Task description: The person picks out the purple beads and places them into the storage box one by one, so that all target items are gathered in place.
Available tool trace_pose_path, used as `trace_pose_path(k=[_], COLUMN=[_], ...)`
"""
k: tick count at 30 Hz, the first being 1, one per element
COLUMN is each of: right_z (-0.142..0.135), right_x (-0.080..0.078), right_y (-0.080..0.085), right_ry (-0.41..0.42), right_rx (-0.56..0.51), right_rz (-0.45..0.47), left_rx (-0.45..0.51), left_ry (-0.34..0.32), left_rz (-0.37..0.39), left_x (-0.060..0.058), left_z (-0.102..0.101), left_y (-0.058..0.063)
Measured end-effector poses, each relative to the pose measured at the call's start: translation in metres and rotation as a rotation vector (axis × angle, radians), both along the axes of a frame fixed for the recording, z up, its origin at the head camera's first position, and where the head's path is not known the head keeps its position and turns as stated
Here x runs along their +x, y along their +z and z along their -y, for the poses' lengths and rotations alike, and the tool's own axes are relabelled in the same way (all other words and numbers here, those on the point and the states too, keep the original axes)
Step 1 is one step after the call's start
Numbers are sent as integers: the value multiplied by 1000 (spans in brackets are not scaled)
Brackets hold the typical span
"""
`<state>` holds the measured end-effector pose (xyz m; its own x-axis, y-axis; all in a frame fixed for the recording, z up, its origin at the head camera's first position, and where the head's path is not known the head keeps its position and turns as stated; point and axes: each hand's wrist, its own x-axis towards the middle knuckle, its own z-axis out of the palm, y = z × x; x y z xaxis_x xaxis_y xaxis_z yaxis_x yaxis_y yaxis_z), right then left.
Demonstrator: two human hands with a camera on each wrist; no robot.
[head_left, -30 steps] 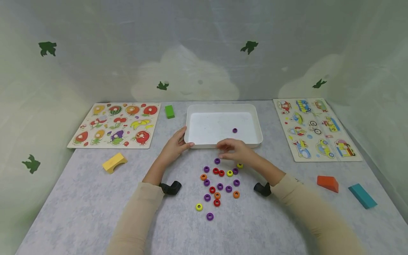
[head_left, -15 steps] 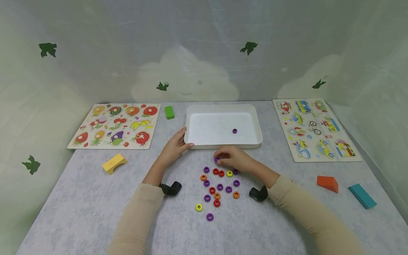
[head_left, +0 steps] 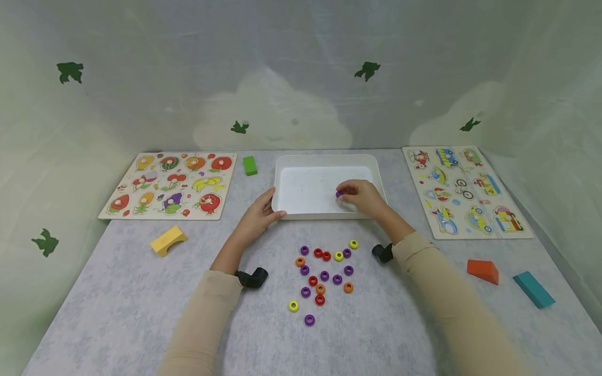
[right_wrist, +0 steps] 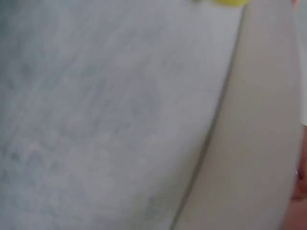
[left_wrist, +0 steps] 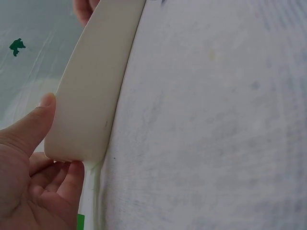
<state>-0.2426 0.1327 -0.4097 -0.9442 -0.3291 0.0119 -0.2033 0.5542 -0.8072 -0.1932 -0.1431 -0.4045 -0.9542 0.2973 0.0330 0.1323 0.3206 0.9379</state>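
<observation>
In the head view, a purple bead is pinched between the thumb and fingers of my right hand, over the right half of a shallow white tray. That hand covers the spot where another purple bead lay in the tray. My left hand holds the tray's near left corner. Seen from the left wrist, the thumb lies at the rim and curled fingers touch the corner from below it. Nearer me on the table are loose beads: purple, red, orange and yellow.
A fruit puzzle board lies left of the tray, a vehicle puzzle board right. Blocks lie about: green, a yellow arch, orange-red, teal. A pale curtain hangs behind.
My right hand came down to the purple bead nearest the tray, pinched it, and carried it up and right over the tray. My left hand stayed at the tray's corner.
</observation>
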Motion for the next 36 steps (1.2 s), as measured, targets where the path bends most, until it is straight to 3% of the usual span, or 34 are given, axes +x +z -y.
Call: trace_pose_path(k=[3, 8, 14, 19, 23, 29, 36], right_z=[1, 6, 6, 17, 33, 52, 59], right_x=[-4, -5, 2, 24, 51, 76, 80], right_y=[-3, -4, 2, 13, 15, -3, -21], right_ry=[-6, 9, 54, 186, 327, 488, 505], right_rx=[83, 168, 92, -46, -100, -30, 65], right_rz=[57, 77, -3, -131, -130, -62, -62], left_rx=[20, 19, 8, 8, 28, -34, 34], left_ry=[-7, -4, -2, 5, 0, 11, 3], left_rz=[-3, -2, -5, 6, 5, -14, 2], left_x=[0, -1, 0, -2, -7, -14, -5], left_z=[0, 0, -1, 0, 2, 5, 0], left_y=[0, 0, 0, -2, -10, -23, -7])
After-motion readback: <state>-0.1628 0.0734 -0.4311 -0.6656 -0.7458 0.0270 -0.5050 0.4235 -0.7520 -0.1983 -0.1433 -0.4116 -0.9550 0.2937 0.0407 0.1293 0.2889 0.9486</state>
